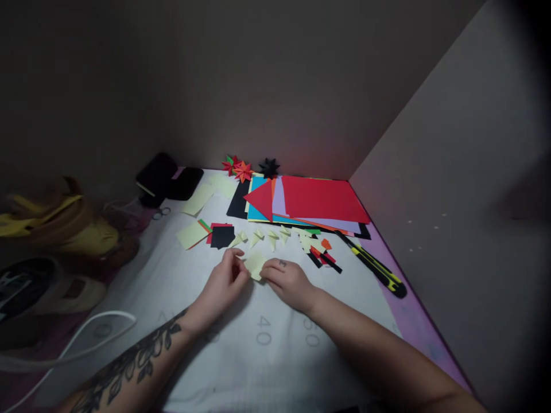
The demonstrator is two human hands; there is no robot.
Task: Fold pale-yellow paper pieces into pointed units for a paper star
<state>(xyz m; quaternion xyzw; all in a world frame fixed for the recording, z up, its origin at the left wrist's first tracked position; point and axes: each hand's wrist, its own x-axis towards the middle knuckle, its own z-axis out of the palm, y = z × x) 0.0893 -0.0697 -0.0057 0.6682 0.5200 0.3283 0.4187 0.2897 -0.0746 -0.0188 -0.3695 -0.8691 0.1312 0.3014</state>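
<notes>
Pinching the pale yellow paper [255,264] at mid surface [235,370], well in from the near edge: right hand [290,282] fingers. Left hand [224,279] fingers curl at its left side, grip unclear. Likely risks: uneven finger pressure skews a crease; forward knuckle bump scatters the folded pieces [257,237] just beyond.

The leaf-tattooed bare left forearm [142,357] ends in a curled left grip [224,279]; the bare right grip [289,281] faces it, fingers together.
</notes>
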